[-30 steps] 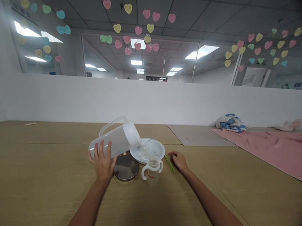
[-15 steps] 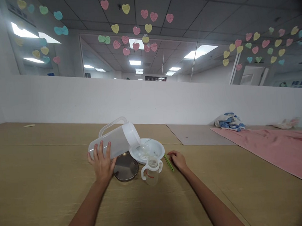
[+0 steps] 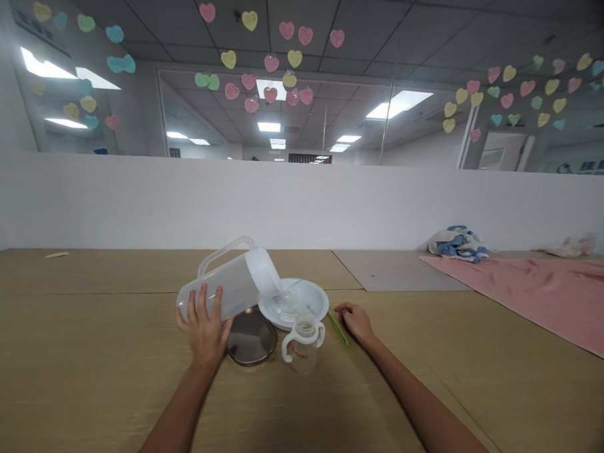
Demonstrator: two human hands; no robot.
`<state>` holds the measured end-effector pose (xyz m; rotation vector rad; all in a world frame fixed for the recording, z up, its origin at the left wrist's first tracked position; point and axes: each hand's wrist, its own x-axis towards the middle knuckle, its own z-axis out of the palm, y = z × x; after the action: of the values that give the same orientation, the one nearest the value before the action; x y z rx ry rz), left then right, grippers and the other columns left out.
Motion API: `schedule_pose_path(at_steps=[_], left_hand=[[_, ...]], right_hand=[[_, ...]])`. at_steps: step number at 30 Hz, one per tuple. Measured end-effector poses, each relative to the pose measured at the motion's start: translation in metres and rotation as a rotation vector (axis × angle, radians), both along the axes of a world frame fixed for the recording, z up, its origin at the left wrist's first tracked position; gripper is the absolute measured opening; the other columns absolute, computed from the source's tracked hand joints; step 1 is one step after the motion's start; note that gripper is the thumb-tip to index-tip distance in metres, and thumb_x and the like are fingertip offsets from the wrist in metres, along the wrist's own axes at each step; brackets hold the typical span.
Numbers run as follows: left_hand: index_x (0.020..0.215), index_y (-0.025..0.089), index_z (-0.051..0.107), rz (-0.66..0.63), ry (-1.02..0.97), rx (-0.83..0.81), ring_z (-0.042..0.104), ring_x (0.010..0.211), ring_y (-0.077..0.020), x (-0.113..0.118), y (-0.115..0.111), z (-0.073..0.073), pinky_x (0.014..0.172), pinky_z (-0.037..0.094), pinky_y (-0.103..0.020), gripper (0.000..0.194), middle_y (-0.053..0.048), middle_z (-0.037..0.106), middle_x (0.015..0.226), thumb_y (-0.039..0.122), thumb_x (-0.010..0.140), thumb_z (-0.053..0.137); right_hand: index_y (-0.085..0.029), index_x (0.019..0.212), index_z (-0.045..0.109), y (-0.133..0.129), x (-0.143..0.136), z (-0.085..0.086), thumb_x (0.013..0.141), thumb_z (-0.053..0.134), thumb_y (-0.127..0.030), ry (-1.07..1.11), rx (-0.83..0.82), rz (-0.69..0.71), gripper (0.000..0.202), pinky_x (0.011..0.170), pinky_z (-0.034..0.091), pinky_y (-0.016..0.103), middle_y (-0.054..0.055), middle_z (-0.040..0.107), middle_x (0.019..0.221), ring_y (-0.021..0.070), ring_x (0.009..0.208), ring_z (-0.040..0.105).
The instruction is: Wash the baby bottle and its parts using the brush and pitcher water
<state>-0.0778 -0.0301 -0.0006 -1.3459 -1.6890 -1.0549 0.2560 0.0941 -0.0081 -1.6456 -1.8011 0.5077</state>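
Note:
My left hand [image 3: 206, 331] grips a translucent plastic pitcher [image 3: 229, 286] from below and tilts it to the right. Its white-lidded mouth hangs over the left edge of a pale bowl [image 3: 318, 298], which holds clear pieces I cannot make out well. In front of the bowl stands a baby bottle [image 3: 304, 360] with two white handles and no cap on. Right of the bowl, my right hand [image 3: 355, 321] rests on the table with curled fingers, close to thin green sticks [image 3: 338, 328]. Whether those fingers hold anything is hidden.
A dark metal tray [image 3: 251, 339] lies between my left hand and the bottle. On the right are a pink cloth [image 3: 540, 296] and a crumpled blue-and-white cloth [image 3: 457, 244]. A white wall [image 3: 281, 207] closes off the table's back.
The whole view has shifted very slightly. Both hands, the tilted pitcher, the bowl and the bottle keep their places.

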Motion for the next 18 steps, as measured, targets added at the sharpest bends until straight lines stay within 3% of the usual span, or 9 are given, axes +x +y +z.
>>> schedule_pose_path(at_steps=[18], left_hand=[[0.132, 0.016, 0.041, 0.019, 0.012, -0.014, 0.017, 0.134, -0.0337, -0.0005, 0.0001, -0.0002, 0.105, 0.006, -0.057, 0.053, -0.018, 0.030, 0.142, 0.035, 0.083, 0.047]], right_hand=[[-0.017, 0.088, 0.066, -0.0003, 0.0010, -0.0007, 0.074, 0.037, -0.015, 0.008, 0.003, 0.011, 0.032, 0.058, 0.035, 0.022, 0.000, 0.065, 0.067, 0.0141, 0.066, 0.058]])
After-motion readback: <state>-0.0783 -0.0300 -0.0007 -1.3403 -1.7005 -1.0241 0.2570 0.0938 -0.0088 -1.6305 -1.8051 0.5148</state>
